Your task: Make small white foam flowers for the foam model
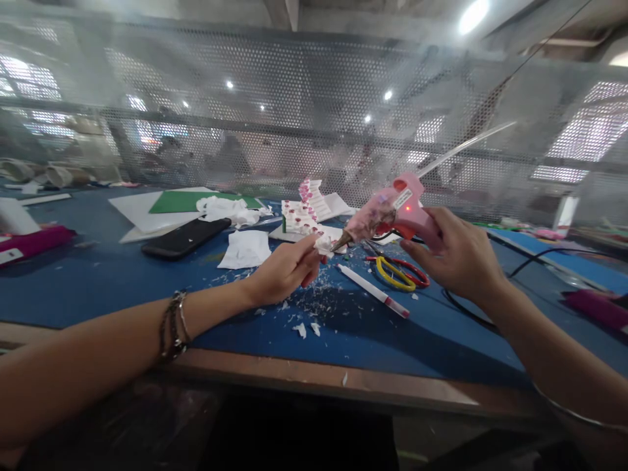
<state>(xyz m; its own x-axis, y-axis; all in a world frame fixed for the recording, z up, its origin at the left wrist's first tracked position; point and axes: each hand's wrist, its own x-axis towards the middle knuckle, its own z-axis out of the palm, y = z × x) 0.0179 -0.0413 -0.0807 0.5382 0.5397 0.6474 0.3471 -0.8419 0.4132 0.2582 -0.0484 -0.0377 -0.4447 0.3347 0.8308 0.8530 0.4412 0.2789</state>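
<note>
My right hand (458,255) grips a pink glue gun (387,210) by its handle. A red light glows on the gun's side, and a long clear glue stick (466,149) juts from its back. In my left hand (289,268) a small crumpled white piece (324,245), perhaps paper, is pinched between the fingers. The gun's nozzle meets or nearly meets that piece; I cannot tell which. Just behind my left hand stands a white paper model (309,209) dotted with pink and red bits. A white pen with a red end (373,291) lies below the nozzle.
Scissors (400,273) with yellow and red handles lie under the glue gun. Left of my hands are a black phone (186,237), a folded white paper (244,249) and a green sheet (191,202). White scraps litter the blue tabletop (118,284). A black cable (466,313) runs at right.
</note>
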